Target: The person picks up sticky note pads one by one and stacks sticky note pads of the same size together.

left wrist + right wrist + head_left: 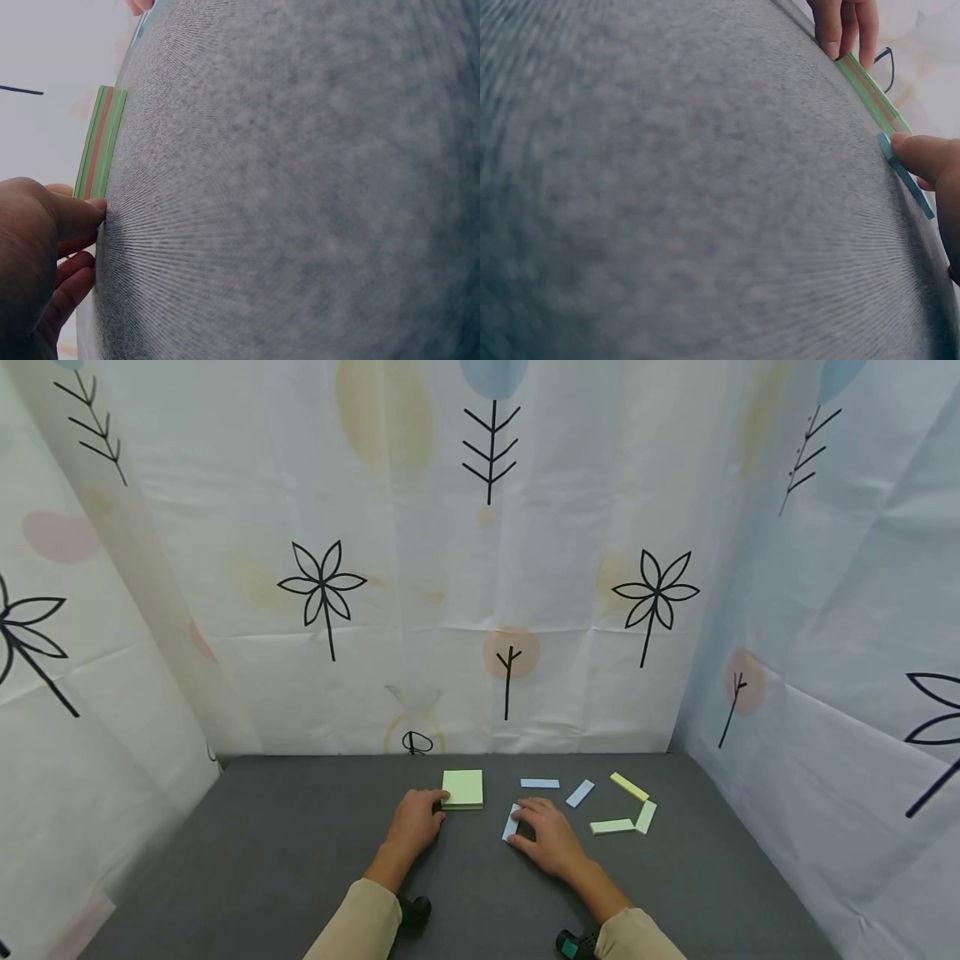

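A light green sticky-note pad (pixel 462 789) lies on the grey table (pixel 285 843). My left hand (pixel 418 818) rests beside it, fingertips against its left edge. In the left wrist view the thumb (pixel 79 214) touches the near corner of the pad (pixel 101 142), which is seen edge-on. My right hand (pixel 547 837) lies flat over a light blue paper strip (pixel 510 823). The right wrist view shows a fingertip (pixel 922 154) pressing on that strip (pixel 906 178), with the pad (pixel 874 96) and the left hand's fingers (pixel 844 26) beyond it.
Loose paper strips lie to the right of my hands: two blue ones (pixel 540 783) (pixel 580 793), a yellow one (pixel 629 787) and two green ones (pixel 612 827) (pixel 646 817). Patterned white curtains (pixel 480 610) close the table in at the back and on both sides.
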Demonstrator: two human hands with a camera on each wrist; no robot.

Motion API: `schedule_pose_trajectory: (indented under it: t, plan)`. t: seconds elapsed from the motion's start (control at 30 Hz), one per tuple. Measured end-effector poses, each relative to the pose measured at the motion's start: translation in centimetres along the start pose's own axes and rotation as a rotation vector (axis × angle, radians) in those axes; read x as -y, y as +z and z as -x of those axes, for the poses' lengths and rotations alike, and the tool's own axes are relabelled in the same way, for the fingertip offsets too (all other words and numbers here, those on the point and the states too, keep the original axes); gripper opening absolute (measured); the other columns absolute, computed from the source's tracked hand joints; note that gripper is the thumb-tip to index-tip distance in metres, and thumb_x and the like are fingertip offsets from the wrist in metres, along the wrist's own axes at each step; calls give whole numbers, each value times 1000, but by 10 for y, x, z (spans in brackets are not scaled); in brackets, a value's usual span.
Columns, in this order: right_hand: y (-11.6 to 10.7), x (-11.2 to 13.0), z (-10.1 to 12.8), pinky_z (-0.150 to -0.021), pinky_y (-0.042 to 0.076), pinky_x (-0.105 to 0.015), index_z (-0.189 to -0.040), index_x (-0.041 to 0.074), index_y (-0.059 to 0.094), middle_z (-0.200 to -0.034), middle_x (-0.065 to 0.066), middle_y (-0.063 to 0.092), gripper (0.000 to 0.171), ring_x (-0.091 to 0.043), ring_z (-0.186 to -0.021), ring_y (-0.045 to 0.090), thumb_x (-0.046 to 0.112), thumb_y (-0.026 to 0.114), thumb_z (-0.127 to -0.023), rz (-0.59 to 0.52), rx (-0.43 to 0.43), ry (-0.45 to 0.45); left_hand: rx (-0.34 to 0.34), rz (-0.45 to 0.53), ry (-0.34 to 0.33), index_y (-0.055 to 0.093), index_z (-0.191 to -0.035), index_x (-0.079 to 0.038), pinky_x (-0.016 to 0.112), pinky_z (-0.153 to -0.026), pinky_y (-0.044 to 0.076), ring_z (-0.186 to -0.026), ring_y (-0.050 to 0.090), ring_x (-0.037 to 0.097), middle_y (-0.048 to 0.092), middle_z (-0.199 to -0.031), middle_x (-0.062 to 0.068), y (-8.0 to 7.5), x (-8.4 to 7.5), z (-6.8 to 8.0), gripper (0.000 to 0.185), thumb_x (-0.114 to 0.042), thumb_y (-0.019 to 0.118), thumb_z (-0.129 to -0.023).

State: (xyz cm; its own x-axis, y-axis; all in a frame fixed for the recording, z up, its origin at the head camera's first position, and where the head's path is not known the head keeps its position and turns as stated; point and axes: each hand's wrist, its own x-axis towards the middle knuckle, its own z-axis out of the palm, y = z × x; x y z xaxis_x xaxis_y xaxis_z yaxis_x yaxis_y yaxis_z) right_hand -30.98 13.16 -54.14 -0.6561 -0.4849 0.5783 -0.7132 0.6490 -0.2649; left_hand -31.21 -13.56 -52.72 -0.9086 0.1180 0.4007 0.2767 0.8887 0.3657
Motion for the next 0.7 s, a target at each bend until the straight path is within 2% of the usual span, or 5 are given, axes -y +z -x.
schedule_pose_trajectory:
  t: [0.17, 0.3, 0.7]
  plan:
    - [3, 3, 0, -89, 43, -56, -104, 6, 70, -117, -14, 65, 34, -36, -111, 56, 25, 81, -78, 0, 19, 67, -3, 4, 5, 74, -109, -13, 46, -78, 50, -90, 61, 27, 70, -94, 5, -1, 1, 0, 31, -9, 80, -79]
    - [4, 6, -4, -86, 43, -57, -106, 7, 71, -119, -13, 65, 35, -34, -110, 55, 27, 80, -79, -24, 48, 75, -7, 7, 12, 74, -109, -13, 46, -79, 50, -90, 62, 28, 70, -94, 6, -2, 1, 0, 31, -9, 80, -78]
    - [4, 10, -10, -94, 35, -62, -114, 8, 69, -129, -12, 60, 35, -33, -117, 50, 24, 76, -84, -165, 166, 97, -21, 5, 26, 74, -108, -13, 46, -79, 50, -90, 62, 28, 70, -94, 6, 1, 2, 0, 31, -9, 81, -78]
